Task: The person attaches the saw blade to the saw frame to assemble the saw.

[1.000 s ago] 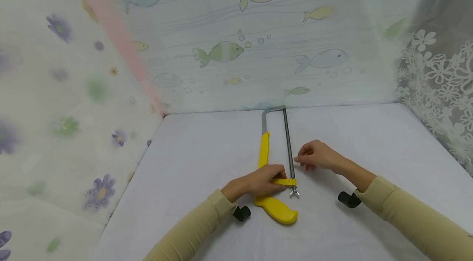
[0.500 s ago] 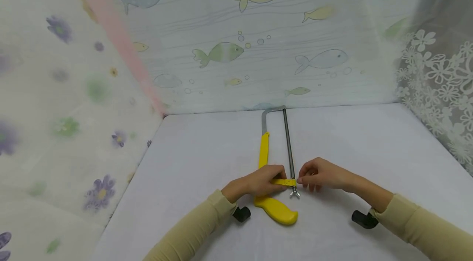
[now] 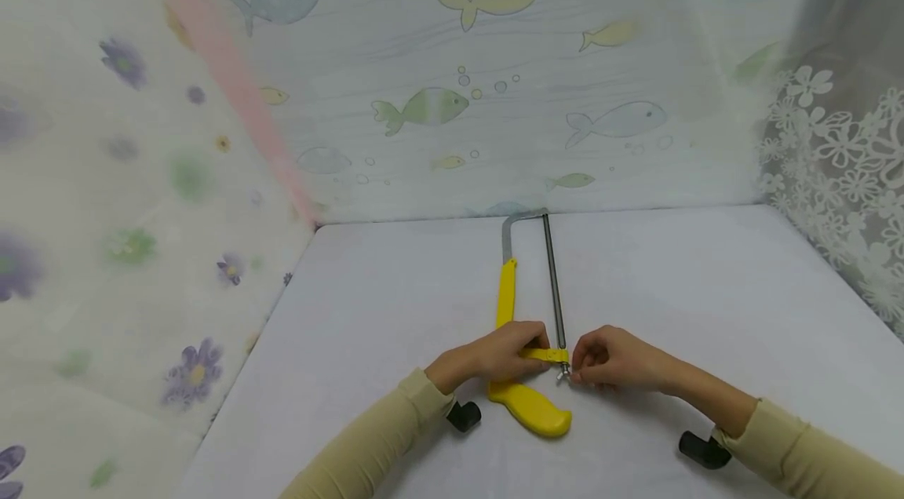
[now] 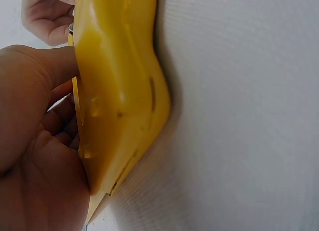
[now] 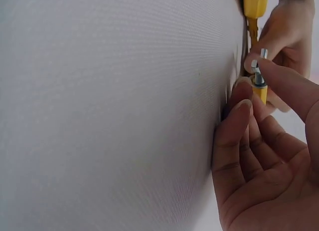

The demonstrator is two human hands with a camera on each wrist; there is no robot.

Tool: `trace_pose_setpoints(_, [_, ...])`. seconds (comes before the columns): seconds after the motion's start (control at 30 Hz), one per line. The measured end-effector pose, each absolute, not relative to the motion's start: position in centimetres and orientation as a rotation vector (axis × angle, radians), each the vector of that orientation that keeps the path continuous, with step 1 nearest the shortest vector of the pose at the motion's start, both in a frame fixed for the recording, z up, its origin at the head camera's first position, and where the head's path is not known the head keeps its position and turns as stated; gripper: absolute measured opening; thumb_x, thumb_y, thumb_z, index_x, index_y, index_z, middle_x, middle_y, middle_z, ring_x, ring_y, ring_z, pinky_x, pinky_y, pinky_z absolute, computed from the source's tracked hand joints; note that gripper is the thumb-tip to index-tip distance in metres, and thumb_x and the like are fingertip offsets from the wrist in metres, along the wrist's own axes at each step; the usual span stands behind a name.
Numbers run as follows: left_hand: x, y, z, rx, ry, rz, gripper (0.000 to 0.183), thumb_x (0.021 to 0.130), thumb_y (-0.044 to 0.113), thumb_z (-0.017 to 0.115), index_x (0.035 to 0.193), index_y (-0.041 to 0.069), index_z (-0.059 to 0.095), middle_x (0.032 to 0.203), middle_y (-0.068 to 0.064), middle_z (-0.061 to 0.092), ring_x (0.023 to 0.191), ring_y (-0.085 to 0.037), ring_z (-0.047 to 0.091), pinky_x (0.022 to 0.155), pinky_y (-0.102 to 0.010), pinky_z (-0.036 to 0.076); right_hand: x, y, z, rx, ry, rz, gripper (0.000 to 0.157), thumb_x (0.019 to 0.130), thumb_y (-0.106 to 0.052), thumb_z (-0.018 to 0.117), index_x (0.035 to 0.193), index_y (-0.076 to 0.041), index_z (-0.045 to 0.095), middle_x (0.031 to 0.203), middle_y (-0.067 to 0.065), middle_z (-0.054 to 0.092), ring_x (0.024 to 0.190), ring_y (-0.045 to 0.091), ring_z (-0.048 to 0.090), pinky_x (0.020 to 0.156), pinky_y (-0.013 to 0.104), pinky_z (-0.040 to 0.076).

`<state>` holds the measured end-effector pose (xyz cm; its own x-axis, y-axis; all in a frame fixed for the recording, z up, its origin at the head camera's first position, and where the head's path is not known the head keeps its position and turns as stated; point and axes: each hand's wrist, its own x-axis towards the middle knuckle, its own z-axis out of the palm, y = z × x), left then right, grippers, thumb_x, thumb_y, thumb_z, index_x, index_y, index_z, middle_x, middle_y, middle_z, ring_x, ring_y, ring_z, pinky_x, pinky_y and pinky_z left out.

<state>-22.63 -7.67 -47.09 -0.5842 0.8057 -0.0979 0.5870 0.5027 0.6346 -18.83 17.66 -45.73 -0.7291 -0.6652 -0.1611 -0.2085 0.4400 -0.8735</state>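
Observation:
A hacksaw with a yellow handle and grey metal frame lies on the white tabletop, its far end toward the back wall. Its dark blade runs along the right side. My left hand grips the yellow crosspiece near the handle. In the left wrist view the yellow handle rises beside that thumb and palm. At the blade's near end sits a silver wing nut, and my right hand pinches it between thumb and fingers. The right wrist view shows the thumb tip against the wing nut.
White cloth covers the table. Behind it hangs a fish-printed curtain, with a flowered sheet at the left and lace at the right. A black wrist device sits under the right sleeve.
My right hand has come down along the blade toward me, from beside its middle to the wing nut. The left hand keeps its grip and the hacksaw lies in place.

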Motion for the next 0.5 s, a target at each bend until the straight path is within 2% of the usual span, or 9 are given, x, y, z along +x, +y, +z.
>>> trace_pose_setpoints(0.33, [-22.68, -7.69, -47.24, 1.178, 2.368, 0.780, 0.013, 0.100, 0.020, 0.068, 0.108, 0.014, 0.059, 0.100, 0.009, 0.061, 0.088, -0.003, 0.052, 0.081, -0.015, 0.045, -18.42, 17.34, -45.77, -0.771, 2.166, -1.226, 0.011, 0.094, -0.018, 0.073, 0.088, -0.008, 0.073, 0.072, 0.001, 0.065, 0.059, 0.008, 0.053, 0.052, 0.022, 0.046])
trace_pose_setpoints(0.5, [-22.69, -7.70, -47.23, 1.178, 2.369, 0.786, 0.014, 0.100, 0.020, 0.069, 0.107, 0.014, 0.059, 0.099, 0.008, 0.060, 0.087, -0.003, 0.051, 0.080, -0.014, 0.045, -18.14, 16.80, -45.39, -0.731, 2.139, -1.234, 0.020, 0.095, -0.023, 0.073, 0.084, -0.006, 0.074, 0.068, 0.002, 0.063, 0.056, 0.009, 0.052, 0.050, 0.023, 0.045])
